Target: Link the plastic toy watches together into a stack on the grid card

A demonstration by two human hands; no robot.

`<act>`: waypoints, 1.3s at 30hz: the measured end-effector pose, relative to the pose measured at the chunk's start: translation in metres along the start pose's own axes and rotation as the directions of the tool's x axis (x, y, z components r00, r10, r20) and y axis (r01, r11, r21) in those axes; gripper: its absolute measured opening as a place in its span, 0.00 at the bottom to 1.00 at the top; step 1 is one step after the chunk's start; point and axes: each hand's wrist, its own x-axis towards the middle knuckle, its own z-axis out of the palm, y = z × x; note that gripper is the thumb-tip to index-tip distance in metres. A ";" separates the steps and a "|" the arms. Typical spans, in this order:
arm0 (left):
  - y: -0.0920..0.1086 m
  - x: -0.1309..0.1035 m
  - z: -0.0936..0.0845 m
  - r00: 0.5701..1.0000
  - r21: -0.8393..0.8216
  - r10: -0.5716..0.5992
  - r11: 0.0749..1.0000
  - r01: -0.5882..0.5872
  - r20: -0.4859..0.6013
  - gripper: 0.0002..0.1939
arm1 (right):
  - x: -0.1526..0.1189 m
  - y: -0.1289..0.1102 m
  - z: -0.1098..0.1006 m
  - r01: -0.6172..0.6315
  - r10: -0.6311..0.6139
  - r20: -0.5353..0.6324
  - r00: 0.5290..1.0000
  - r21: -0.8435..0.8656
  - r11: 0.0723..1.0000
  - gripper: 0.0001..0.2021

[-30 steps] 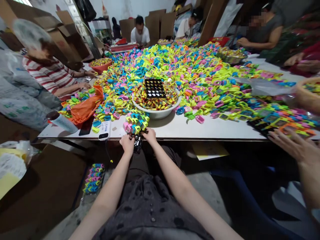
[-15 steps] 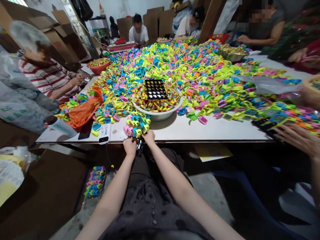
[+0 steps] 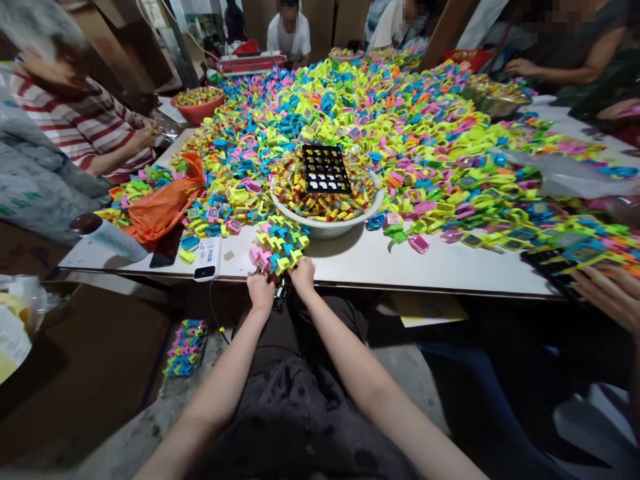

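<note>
At the table's front edge, my left hand and my right hand are closed at either side of a black tray, which shows only partly between them. Just beyond my fingers stands a cluster of toy watches, packed in rows of pink, blue and yellow-green. My fingertips are largely hidden from above. Behind the cluster sits a white basin full of small red-and-yellow pieces, and a second black tray with holes lies on top of them.
A large heap of loose toy watches covers the table. Left are an orange bag, a bottle, a phone and a white device. A co-worker's hand is at the right; other people sit around.
My view has tilted down and shifted slightly, so the table scene sits differently in frame. Both my hands stay at the tray by the table edge, with little visible movement.
</note>
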 end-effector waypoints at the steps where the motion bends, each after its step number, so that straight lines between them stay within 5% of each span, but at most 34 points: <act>1: 0.000 0.000 0.000 1.000 -0.003 0.001 1.000 -0.001 0.004 0.12 | 0.000 0.000 0.000 0.000 0.000 -0.002 1.000 -0.003 1.000 0.08; 13: 0.002 -0.002 -0.004 1.000 -0.010 0.005 1.000 -0.005 -0.017 0.13 | -0.003 -0.009 -0.005 -0.034 0.034 0.007 0.999 -0.053 0.998 0.09; 18: 0.001 -0.014 -0.010 0.999 -0.140 0.028 0.990 -0.033 -0.041 0.13 | -0.003 -0.009 -0.007 0.009 -0.009 0.002 1.000 0.004 1.000 0.10; 27: -0.031 -0.058 -0.006 0.940 -0.318 -0.138 0.947 0.033 -0.312 0.17 | -0.020 0.019 -0.017 0.200 -0.215 0.012 0.977 0.313 0.928 0.16; 32: -0.030 -0.044 -0.045 0.878 -0.361 -0.154 0.932 -0.023 -0.454 0.15 | -0.029 0.026 -0.053 0.259 -0.211 -0.190 0.959 0.278 0.925 0.15; 35: -0.007 -0.015 -0.082 0.864 -0.314 -0.002 0.932 -0.181 -0.504 0.16 | -0.014 0.004 -0.086 0.404 -0.349 -0.276 0.896 0.179 0.897 0.15; 39: 0.038 0.030 -0.107 0.910 -0.144 0.307 0.923 -0.356 -0.278 0.18 | 0.016 -0.040 -0.112 0.440 -0.443 -0.096 0.891 -0.047 0.897 0.16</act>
